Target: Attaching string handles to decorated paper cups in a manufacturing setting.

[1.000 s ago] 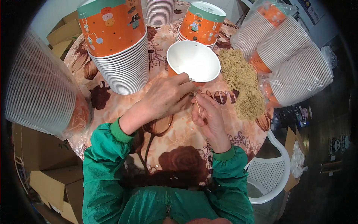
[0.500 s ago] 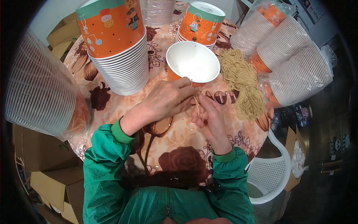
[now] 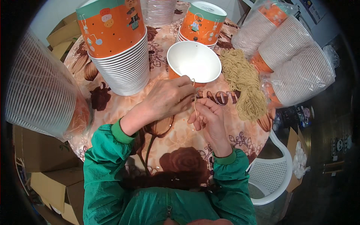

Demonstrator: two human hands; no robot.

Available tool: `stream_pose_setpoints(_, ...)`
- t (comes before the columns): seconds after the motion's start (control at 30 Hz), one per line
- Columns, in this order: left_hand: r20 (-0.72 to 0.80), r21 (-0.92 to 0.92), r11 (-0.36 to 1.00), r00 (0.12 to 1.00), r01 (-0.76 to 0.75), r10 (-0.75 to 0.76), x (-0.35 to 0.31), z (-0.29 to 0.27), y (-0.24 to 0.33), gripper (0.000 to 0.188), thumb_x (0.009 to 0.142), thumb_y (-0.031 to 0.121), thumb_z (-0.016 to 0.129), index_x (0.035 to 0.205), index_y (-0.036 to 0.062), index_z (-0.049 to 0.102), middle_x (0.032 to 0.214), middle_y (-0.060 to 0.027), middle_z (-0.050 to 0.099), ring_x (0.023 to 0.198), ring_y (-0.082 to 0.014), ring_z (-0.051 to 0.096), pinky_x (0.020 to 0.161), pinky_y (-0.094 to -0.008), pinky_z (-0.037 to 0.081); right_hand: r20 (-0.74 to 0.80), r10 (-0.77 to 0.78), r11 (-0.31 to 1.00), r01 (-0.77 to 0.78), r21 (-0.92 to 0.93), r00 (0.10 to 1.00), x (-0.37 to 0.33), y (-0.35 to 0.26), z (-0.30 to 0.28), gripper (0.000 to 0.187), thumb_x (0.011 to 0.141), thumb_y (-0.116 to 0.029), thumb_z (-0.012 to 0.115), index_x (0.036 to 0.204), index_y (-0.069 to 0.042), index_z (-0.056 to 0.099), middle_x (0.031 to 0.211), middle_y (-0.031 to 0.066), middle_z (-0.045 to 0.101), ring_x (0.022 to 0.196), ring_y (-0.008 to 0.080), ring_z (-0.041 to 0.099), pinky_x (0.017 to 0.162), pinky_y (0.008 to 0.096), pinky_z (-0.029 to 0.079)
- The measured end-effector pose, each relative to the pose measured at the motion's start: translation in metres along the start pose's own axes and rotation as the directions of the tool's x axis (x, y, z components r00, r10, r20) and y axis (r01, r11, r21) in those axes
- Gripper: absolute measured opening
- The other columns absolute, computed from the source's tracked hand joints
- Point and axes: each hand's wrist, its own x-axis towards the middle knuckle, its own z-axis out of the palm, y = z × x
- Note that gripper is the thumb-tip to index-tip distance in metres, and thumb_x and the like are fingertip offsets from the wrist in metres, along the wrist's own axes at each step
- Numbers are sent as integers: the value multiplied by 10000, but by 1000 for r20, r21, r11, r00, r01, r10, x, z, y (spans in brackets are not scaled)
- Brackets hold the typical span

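Note:
My left hand (image 3: pixel 168 98) pinches a thin tan cord (image 3: pixel 195 108) just in front of an open paper bucket (image 3: pixel 193 62), white inside and orange outside. A short end of the cord sticks up past the left fingertips at the bucket's near rim. Whether it runs through the bucket wall is hidden by my fingers. Close beside, my right hand (image 3: pixel 210 120) has its fingers curled, thumb and forefinger at the lower part of the cord. To the right of the bucket lies a heap of the same tan cord (image 3: pixel 243 84).
A tall stack of orange buckets (image 3: pixel 119 62) stands upside down at the left, a shorter stack (image 3: pixel 202 22) behind. Plastic-wrapped stacks (image 3: pixel 296 71) lie at the right; another wrapped stack (image 3: pixel 41 86) is at the far left. A white chair (image 3: pixel 272 170) and cardboard boxes (image 3: pixel 48 150) flank the table.
My right hand has shifted slightly, its fingers loosening around the cord, which now hangs in a clearer strand. My left hand stays almost in place; the bucket has not moved.

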Motion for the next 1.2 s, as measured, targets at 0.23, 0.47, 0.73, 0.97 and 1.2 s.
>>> stream_pose_setpoints(0.23,-20,15,1000,1000,12,-12,1,0,1,136,843,124,706,931,27,668,873,-107,591,730,-327,645,616,-433,505,-6,-11,1000,11,5,1000,0,1,1,128,1015,-158,622,1008,-36,658,725,128,705,456,92,555,440,212,413)
stream_pose_setpoints(0.47,-55,31,998,997,53,-51,0,1,2,128,836,132,690,917,35,675,854,-100,592,714,-322,645,608,-445,504,-14,-20,1000,20,-18,1000,-2,-1,4,123,1015,-150,617,998,-33,654,740,126,703,491,100,576,454,213,424)
stream_pose_setpoints(0.73,-96,90,995,995,46,-37,1,2,5,121,815,115,666,902,32,668,837,-101,586,701,-320,637,593,-437,495,-52,-63,993,57,-107,997,-3,-2,6,118,994,-134,616,947,-33,655,688,55,648,497,77,520,477,217,405)
stream_pose_setpoints(0.97,-50,51,995,995,89,-86,0,2,7,132,821,103,677,936,39,665,863,-97,586,721,-317,645,601,-436,499,-39,-65,989,59,-138,997,-6,-4,9,108,988,-125,618,938,-36,653,693,29,635,522,66,522,484,206,395)
stream_pose_setpoints(1.2,64,21,996,994,90,-91,7,-20,24,248,832,62,732,1074,77,680,1013,-87,619,866,-308,658,722,-416,531,-25,-26,998,27,49,999,-7,-3,-4,121,998,-152,593,929,-62,636,671,22,608,503,57,475,461,199,337)
